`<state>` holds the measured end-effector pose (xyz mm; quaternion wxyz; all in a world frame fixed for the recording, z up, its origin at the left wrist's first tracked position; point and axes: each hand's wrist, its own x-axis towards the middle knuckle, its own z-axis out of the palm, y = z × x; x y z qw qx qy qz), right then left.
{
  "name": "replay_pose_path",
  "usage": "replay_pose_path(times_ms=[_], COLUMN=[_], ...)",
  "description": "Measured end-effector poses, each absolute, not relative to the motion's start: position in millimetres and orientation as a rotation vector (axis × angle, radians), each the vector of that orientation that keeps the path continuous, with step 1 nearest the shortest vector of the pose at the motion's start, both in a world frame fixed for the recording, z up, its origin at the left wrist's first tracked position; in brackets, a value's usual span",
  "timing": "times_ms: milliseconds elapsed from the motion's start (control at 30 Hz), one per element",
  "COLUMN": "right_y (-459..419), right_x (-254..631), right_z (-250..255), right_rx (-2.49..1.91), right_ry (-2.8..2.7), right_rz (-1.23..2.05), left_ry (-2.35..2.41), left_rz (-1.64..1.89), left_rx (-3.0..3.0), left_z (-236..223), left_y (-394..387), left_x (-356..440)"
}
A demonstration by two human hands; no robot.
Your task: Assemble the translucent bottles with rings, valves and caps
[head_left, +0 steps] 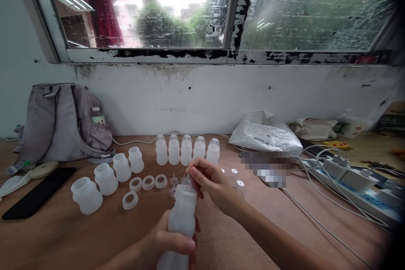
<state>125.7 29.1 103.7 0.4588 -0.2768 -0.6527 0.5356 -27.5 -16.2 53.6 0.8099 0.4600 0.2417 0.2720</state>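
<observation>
Upright bottle (182,221) held low by the left hand (175,240), with the right hand (215,183) at its mouth, above the front of the table (126,244).
Detail: the left hand's fingers are wrapped around the bottle; the right hand's thumb and fingers are closed in a pinch on a clear nipple (187,180). Whether the nipple is seated cannot be told; work at the mouth appears to call for a steady bottle and a light pinch. Loose nipples (174,181) lie close behind, partly hidden and apparently easy to knock. Rings (148,182) and open bottles (106,179) stand left, capped bottles (174,152) behind, a power strip (351,183) far right.
</observation>
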Motion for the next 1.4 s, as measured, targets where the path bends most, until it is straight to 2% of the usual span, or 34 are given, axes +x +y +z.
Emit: replay_pose_path(times_ms=[233,400,567,667,867,967,1233,1400], right_y=[42.4,52.3,50.1,40.6,21.8,19.2,15.1,14.2], right_x=[137.6,143.1,140.5,134.6,120.7,119.9,129.3,126.1], right_z=[106.2,104.7,99.0,95.1,75.5,69.3,82.2,72.5], right_rx=[-0.745,-0.825,-0.882,-0.961,-1.097,-1.109,-1.071,-1.106], right_ry=[-1.475,-1.458,-1.647,-1.968,-2.686,-2.805,-2.877,-2.934], right_rz=[1.110,1.086,1.192,1.128,0.472,0.314,0.279,0.278], left_ry=[0.649,1.136,1.630,1.905,2.211,2.261,2.278,2.287], left_rz=[0.841,0.991,1.167,1.063,0.676,0.559,0.426,0.349], left_rx=[1.411,1.841,2.128,2.235,2.287,2.284,2.339,2.354], left_z=[81.7,112.7,122.4,121.1,102.3,93.1,80.6,79.9], left_y=[-13.7,1.8,32.5,59.8,114.2,128.1,140.5,144.2], left_x=[-34.4,-61.8,-89.6,-100.6,-109.5,-110.3,-110.1,-108.6])
